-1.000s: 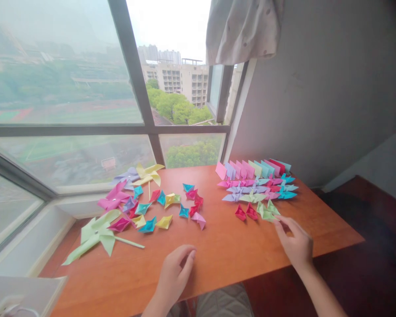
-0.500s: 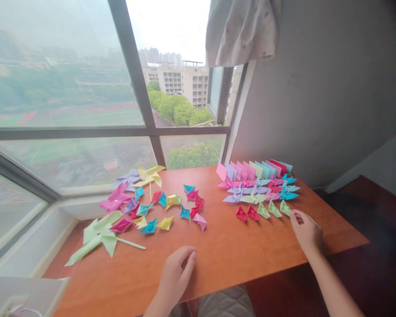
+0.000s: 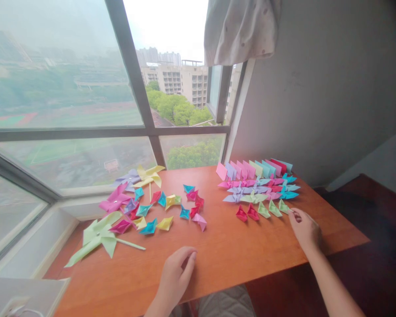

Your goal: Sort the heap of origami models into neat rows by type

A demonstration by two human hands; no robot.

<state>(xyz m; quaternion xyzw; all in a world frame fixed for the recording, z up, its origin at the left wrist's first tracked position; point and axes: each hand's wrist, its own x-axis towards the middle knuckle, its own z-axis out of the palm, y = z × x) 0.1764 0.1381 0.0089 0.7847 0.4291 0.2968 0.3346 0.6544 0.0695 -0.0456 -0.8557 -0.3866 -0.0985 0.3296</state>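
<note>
My right hand (image 3: 304, 229) has its fingers pinched at the right tip of a light green paper boat (image 3: 283, 206). That boat stands at the right end of the front row, beside two more light green boats (image 3: 274, 209) and two red paper boats (image 3: 247, 213). Near the table's front edge rests my left hand (image 3: 176, 273), its fingers curled together with nothing visible in them. Loose paper boats in several colours, among them a yellow one (image 3: 165, 223) and a pink one (image 3: 199, 221), lie scattered beyond my left hand.
Paper pinwheels, including a light green one (image 3: 100, 235) and a yellow one (image 3: 150, 177), lie at the table's left. Behind the boat row stand rows of paper cranes (image 3: 251, 190) and folded paper pieces (image 3: 249, 169). Window and wall border the wooden table (image 3: 224, 259).
My right hand has shifted slightly left, and the light green boat at its fingertips has moved a little closer to its neighbour. My left hand stays in place.
</note>
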